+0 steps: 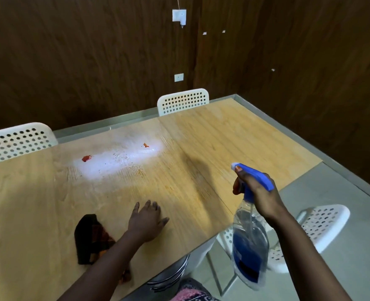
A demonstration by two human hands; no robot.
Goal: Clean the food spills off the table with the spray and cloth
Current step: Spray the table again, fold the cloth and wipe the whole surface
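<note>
While the right hand [256, 192] grips the neck of the spray [250, 231], with its forefinger along the blue trigger head and the nozzle aimed toward the far left of the table [234, 135], the left hand [146, 220] lies flat on the wood near the front edge, fingers straight and spread, holding nothing. The spray is a clear bottle with blue liquid low inside; it is held upright in the air past the table's right front corner, over the floor [331, 192]. The cloth [90, 237], dark with an orange pattern, lies crumpled on the table just left of the left forearm, which crosses over part of it; the hand does not touch it. Further up the table a red spill [86, 158] sits in a bright patch of glare, a smaller orange spill [145, 145] lies to its right, and fine crumbs [127, 158] are scattered between and below them. All are well apart from both hands. White perforated chairs stand around: one [16, 141] at the far left, one [183, 101] at the far side, one [323, 222] beside the near right corner. Dark wood panelling [82, 51] forms the walls behind.
</note>
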